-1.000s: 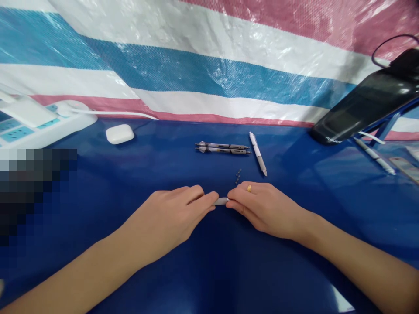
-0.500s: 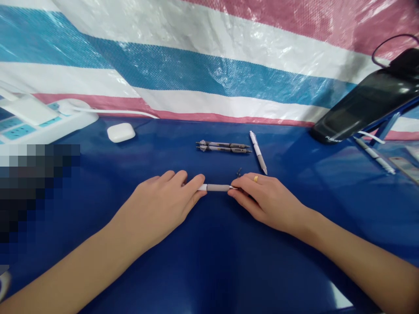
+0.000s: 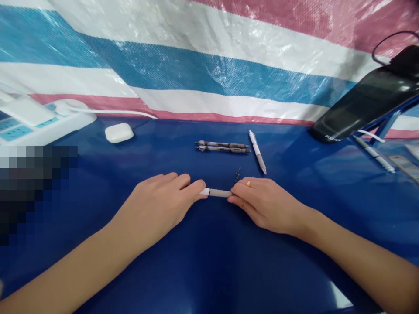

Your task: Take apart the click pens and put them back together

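A white and grey pen (image 3: 218, 192) lies level between my two hands, low over the blue table (image 3: 209, 261). My left hand (image 3: 160, 205) pinches its white end with fingers closed. My right hand (image 3: 262, 203), with a gold ring, grips the grey tip end. Just beyond my right hand lie a few tiny dark parts (image 3: 237, 174). Farther back rest two dark clear pens (image 3: 222, 147) side by side and one white pen (image 3: 257, 152), angled.
A white earbud case (image 3: 118, 132) and a white power strip (image 3: 36, 124) sit at the back left. A black device on a blue stand (image 3: 366, 104) rises at the right, with another pen (image 3: 375, 155) under it. A striped tarp (image 3: 209, 56) backs the table.
The hands first drew apart, baring more of the pen, then came a little closer again. The hands shifted slightly away from me over the second.
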`<action>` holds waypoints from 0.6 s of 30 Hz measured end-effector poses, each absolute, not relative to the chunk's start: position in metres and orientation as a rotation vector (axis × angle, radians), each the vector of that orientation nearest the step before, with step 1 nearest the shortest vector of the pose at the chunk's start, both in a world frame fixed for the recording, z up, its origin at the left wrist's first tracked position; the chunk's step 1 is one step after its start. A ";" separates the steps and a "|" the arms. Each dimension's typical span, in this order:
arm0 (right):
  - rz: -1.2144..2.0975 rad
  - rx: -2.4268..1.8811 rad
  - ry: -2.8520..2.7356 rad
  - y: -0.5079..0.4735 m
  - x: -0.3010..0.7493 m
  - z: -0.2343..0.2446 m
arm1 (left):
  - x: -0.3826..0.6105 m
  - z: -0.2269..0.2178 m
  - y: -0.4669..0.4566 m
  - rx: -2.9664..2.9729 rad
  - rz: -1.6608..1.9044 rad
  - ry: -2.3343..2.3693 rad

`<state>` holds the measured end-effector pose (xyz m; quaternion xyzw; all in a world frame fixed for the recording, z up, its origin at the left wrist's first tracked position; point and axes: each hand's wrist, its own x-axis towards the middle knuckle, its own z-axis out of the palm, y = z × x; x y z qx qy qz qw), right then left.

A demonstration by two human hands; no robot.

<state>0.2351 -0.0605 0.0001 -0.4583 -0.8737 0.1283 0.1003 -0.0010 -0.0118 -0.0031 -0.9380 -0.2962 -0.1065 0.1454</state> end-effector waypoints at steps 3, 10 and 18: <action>0.401 -1.349 -2.528 -0.061 0.235 0.001 | 0.000 -0.002 -0.013 -2.665 -0.277 -0.892; 0.323 -1.276 -2.461 -0.062 0.234 0.001 | 0.004 -0.003 -0.013 -2.653 -0.194 -1.030; 0.359 -1.272 -2.448 -0.062 0.235 0.000 | 0.001 -0.006 -0.012 -2.706 -0.148 -0.990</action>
